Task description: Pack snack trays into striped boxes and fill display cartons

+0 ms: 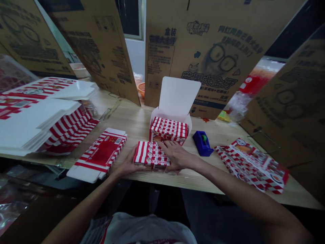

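A block of small red-and-white striped boxes (150, 155) lies on the wooden table near its front edge. My left hand (130, 163) grips the block's left end, and my right hand (176, 156) lies spread across its top right. Just behind stands an open white carton (169, 130), packed with matching striped boxes, its white lid (179, 95) upright. A flat striped box blank (100, 153) lies left of my left hand.
A blue tape dispenser (202, 143) stands right of the carton. Flat printed blanks (251, 166) lie at the right, and taller stacks (38, 117) at the left. Large printed cardboard sheets (208, 54) stand upright along the table's back.
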The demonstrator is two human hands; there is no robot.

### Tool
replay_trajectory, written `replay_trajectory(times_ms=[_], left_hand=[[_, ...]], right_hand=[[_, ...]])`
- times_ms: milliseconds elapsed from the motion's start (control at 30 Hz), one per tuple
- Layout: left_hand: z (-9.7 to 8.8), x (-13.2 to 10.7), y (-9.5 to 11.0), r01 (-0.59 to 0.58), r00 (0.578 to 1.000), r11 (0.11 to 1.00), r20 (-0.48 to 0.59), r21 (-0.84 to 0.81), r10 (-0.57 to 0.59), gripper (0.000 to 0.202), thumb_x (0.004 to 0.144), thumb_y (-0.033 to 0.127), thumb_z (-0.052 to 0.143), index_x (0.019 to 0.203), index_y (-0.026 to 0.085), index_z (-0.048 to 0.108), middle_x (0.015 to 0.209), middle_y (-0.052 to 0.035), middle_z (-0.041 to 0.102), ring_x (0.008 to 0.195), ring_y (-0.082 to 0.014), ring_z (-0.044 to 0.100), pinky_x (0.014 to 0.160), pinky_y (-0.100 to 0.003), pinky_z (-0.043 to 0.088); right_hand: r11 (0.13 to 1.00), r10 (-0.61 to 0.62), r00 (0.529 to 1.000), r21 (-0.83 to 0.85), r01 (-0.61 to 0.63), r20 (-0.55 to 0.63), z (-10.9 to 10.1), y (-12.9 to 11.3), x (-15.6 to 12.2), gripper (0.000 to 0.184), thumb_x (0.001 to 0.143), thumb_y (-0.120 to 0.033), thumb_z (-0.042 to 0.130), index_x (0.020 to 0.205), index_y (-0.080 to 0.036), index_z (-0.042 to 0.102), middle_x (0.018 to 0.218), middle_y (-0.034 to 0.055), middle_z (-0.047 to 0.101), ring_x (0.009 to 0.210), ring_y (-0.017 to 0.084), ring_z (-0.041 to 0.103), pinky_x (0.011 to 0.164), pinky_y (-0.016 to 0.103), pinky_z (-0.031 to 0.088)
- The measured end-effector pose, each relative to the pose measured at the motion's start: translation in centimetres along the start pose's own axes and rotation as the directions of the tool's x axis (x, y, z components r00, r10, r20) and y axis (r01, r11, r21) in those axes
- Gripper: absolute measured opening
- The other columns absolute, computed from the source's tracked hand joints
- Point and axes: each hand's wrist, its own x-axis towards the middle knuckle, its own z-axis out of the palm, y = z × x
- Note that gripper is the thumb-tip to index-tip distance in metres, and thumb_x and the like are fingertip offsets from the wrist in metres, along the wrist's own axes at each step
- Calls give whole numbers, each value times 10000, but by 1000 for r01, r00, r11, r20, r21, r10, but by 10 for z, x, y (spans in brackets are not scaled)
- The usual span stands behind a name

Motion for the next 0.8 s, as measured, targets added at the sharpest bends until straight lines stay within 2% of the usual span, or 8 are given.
replay_trajectory(times_ms=[100, 233, 400, 500, 567, 667, 800], left_hand=[[1, -1, -3, 15, 1000, 1000, 0, 7, -15, 1092, 640, 434, 797, 1494, 224, 149, 1514, -156, 308, 1406, -314, 294, 1157, -512, 260], [1, -3, -2, 5, 1000, 1000, -10, 26, -5, 1100, 623, 420, 808, 1495, 228, 165, 1517, -147, 309, 1413, -325, 272, 1167, -520, 234], [-8, 0, 18, 7, 1000, 999, -28, 31, -7, 1052, 619, 414, 815, 1477, 220, 237, 1435, -132, 444, 1336, -333, 404, 1120, -503, 338], [-15, 1, 26, -37, 998, 998, -52, 53, 40, 1087, 588, 434, 832, 1471, 178, 252, 1459, -159, 413, 1343, -361, 389, 1114, -497, 349], [-15, 0, 23, -37, 998, 998, -42, 51, 39, 1082, 598, 440, 825, 1473, 176, 247, 1480, -160, 385, 1362, -359, 362, 1123, -489, 340], [-9, -2, 11, 34, 999, 999, -38, 31, -33, 1050, 631, 440, 800, 1482, 212, 229, 1504, -137, 355, 1386, -337, 331, 1139, -485, 319], [-3, -4, 2, 68, 996, 997, -59, 37, -65, 1063, 618, 462, 798, 1477, 201, 229, 1519, -152, 326, 1404, -354, 291, 1147, -510, 294]], right_hand=[[999, 40, 999, 6, -40, -26, 0, -4, 2, 1057, 581, -427, 791, 1433, -57, 286, 1240, 226, 477, 1127, 361, 469, 991, 515, 366], [996, 82, 996, 20, -82, -25, 0, -8, 3, 1042, 551, -318, 776, 1425, -60, 271, 1236, 219, 468, 1122, 359, 460, 975, 499, 380], [996, 83, 996, 23, -82, -41, -6, -10, 3, 1006, 580, -333, 741, 1416, -24, 274, 1225, 227, 481, 1109, 364, 472, 968, 493, 393], [997, 77, 994, 4, -77, -72, -11, -12, 3, 972, 603, -352, 735, 1405, -20, 299, 1260, 238, 461, 1140, 377, 448, 994, 512, 369], [996, 90, 995, -9, -90, -53, -10, -13, 6, 956, 592, -335, 739, 1386, -3, 324, 1248, 243, 467, 1129, 377, 453, 998, 510, 369], [995, 102, 995, -21, -102, 1, -5, -13, 11, 929, 559, -273, 733, 1353, 26, 357, 1206, 239, 489, 1097, 367, 471, 991, 494, 381], [993, 116, 993, -4, -116, 0, 0, -11, 15, 905, 537, -233, 724, 1341, -12, 372, 1209, 220, 489, 1101, 356, 473, 998, 500, 373]])
